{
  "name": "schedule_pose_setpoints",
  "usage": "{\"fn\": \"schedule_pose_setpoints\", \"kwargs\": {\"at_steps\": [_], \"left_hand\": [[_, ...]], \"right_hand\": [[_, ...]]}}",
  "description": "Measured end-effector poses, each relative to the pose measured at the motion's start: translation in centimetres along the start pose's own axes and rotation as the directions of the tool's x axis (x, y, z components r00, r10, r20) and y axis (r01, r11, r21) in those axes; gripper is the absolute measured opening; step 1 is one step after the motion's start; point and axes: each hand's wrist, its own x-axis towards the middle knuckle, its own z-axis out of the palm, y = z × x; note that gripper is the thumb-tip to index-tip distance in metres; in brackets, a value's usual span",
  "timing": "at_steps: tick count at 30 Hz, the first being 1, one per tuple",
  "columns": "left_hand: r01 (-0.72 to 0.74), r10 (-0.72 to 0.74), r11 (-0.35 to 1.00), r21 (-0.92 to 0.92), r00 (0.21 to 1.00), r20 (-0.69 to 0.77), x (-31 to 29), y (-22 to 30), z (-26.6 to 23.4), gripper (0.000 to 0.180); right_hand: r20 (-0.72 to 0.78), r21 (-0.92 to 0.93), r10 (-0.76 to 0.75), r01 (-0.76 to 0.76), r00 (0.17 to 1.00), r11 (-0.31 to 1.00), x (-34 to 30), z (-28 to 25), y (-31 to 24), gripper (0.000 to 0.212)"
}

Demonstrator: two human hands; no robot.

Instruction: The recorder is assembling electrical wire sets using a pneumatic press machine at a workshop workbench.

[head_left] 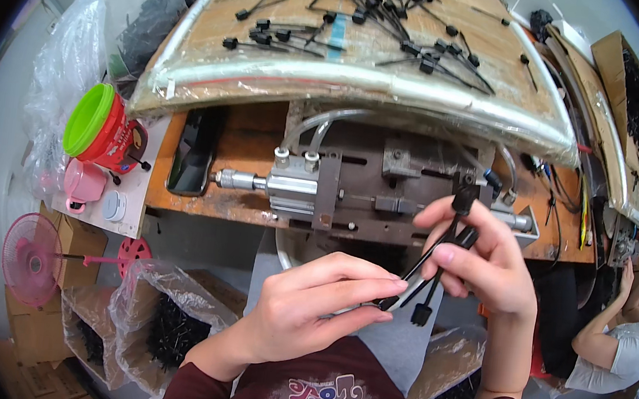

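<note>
In front of my chest, my right hand [487, 268] grips black plastic stems with blocky heads [423, 313] between thumb and fingers. One head points up above the fingertips and another hangs below them. My left hand [328, 298] pinches the lower end of a stem close by, its fingers pressed together. Just beyond the hands, a metal fixture with an air cylinder [293, 193] sits on the wooden bench [237, 205]. A pile of similar black stemmed parts [363, 5] lies on the film-covered cardboard surface [219, 41] above it.
At left, a red tub with a green rim [97, 125], a pink cup [86, 181] and a phone [194, 151] stand near a pink fan [31, 259]. Plastic-lined boxes of black parts [177, 329] sit below. Another person [615, 347] works at right beside a cardboard box [621, 68].
</note>
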Motion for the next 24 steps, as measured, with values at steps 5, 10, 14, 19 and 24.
{"fn": "schedule_pose_setpoints", "kwargs": {"at_steps": [5, 10, 14, 19, 24], "left_hand": [[-0.063, 0.068, 0.975, 0.215, 0.997, -0.019, -0.8, -1.1, 1.0, 0.035], [-0.082, 0.081, 0.856, 0.510, 0.996, 0.025, -0.2, -4.1, 3.3, 0.028], [-0.125, 0.095, 0.724, 0.678, 0.992, 0.082, 0.0, -5.6, 4.4, 0.024], [-0.134, 0.105, 0.684, 0.717, 0.991, 0.086, 0.8, -5.9, 4.4, 0.023], [-0.108, 0.069, 0.684, 0.721, 0.994, 0.083, 1.0, -5.6, 4.5, 0.023]], "right_hand": [[-0.309, -0.061, -0.232, 0.225, 0.922, 0.973, -0.9, -0.7, 2.2, 0.029], [-0.469, -0.076, -0.365, 0.375, 0.804, 0.924, -1.5, -0.4, 3.9, 0.012], [-0.508, -0.103, -0.389, 0.394, 0.769, 0.914, -2.2, -0.3, 4.8, 0.011], [-0.524, -0.105, -0.384, 0.390, 0.760, 0.915, -2.6, 0.2, 5.4, 0.011], [-0.549, -0.074, -0.382, 0.412, 0.743, 0.908, -2.6, 0.3, 5.9, 0.011]]}}
